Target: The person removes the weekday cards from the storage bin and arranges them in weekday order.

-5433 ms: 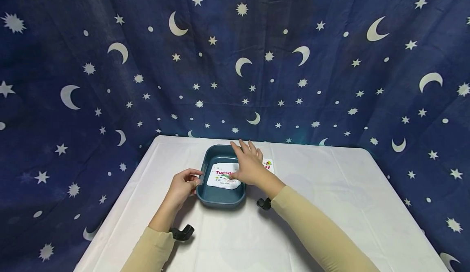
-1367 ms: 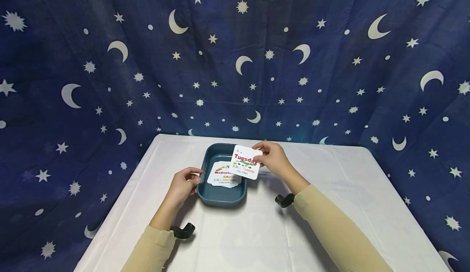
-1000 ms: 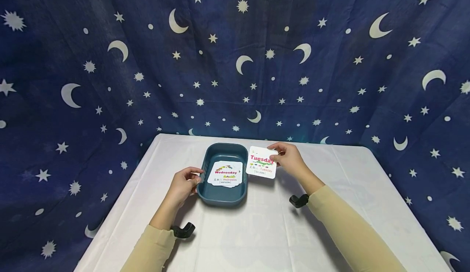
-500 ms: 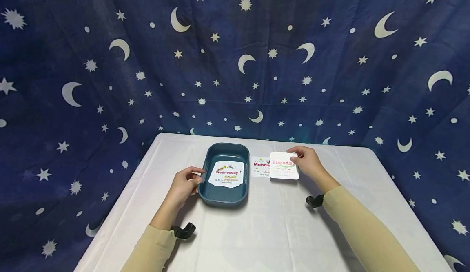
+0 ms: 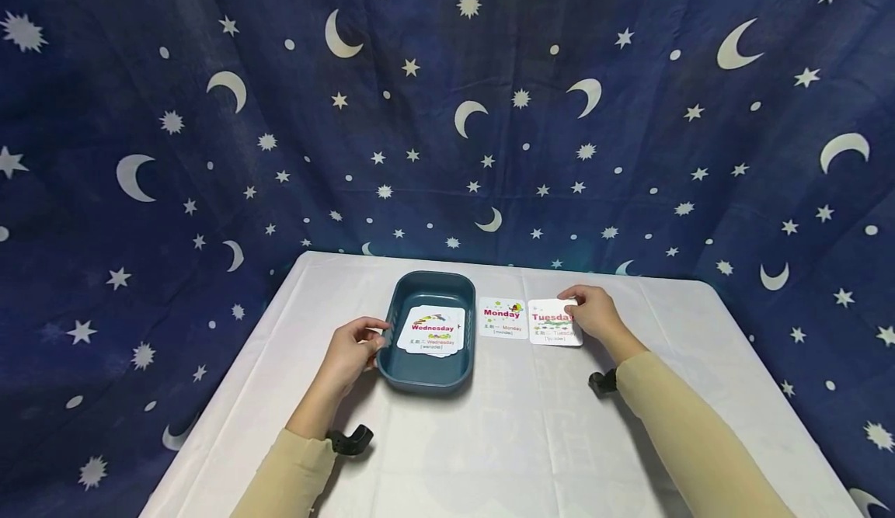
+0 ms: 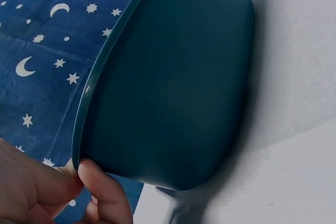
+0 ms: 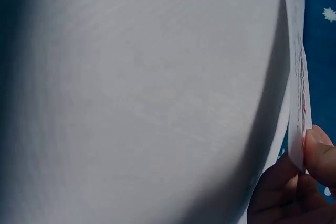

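Observation:
My left hand [image 5: 352, 353] pinches the left rim of a dark blue plastic bin [image 5: 426, 385], thumb and finger on either side of the edge in the left wrist view. Inside the bin lies a small stack of white flashcards, the Wednesday card [image 5: 428, 339] uppermost. Thumb and fingers of my right hand [image 5: 597, 318] grip the right edge of the Tuesday card [image 5: 548, 332]. This card is face up, close over the table, with a shadow beside it in the right wrist view. Just left of it the Monday card [image 5: 502, 320] lies flat.
A white cloth covers the table [image 5: 503, 440]. Behind and at both sides hangs a dark blue curtain [image 5: 419, 122] with moons and stars. Each wrist wears a black camera mount, such as the left mount [image 5: 352, 441].
The Tuesday card lay atop the stack; my right hand took it out, exposing Wednesday, carried it right past the Monday card and lowered it. My left hand stays at the bin's rim.

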### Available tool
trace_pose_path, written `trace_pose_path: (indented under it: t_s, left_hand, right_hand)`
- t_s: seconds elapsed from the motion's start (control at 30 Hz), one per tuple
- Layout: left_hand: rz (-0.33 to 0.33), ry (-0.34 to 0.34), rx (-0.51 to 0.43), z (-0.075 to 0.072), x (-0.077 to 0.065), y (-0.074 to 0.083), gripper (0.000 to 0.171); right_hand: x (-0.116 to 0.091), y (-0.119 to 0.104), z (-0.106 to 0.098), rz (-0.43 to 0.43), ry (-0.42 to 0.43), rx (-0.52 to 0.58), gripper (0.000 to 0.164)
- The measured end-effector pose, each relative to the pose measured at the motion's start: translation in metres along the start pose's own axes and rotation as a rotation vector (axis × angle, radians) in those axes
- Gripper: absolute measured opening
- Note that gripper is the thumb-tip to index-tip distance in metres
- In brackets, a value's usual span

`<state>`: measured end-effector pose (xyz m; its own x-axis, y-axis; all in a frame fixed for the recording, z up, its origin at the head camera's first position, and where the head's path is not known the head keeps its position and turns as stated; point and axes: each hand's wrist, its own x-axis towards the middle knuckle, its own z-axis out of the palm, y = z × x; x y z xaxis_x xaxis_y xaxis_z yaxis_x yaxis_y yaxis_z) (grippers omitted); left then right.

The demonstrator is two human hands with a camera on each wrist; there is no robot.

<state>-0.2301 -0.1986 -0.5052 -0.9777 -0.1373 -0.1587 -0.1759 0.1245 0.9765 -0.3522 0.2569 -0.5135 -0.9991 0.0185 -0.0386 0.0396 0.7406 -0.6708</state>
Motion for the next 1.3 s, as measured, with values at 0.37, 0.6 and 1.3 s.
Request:
trace_pose_path:
  t_s: [0.37,0.6,1.3]
  left_hand:
    - [-0.003,-0.002,0.002,-0.0001,-0.0007,0.0007,0.028]
    - [-0.007,0.002,0.005,0.0006,0.0001,0.0000,0.029]
    - [0.001,0.008,0.005,0.0015,0.0009,-0.0002,0.030]
  right_hand:
    - [0.0036,-0.0061,0.0047,0.007,0.026,-0.109,0.024]
    - [0.0042,-0.0079,0.0051,0.000,0.023,-0.189,0.026]
    - [0.0062,-0.0072,0.0073,0.013,0.109,-0.360,0.047]
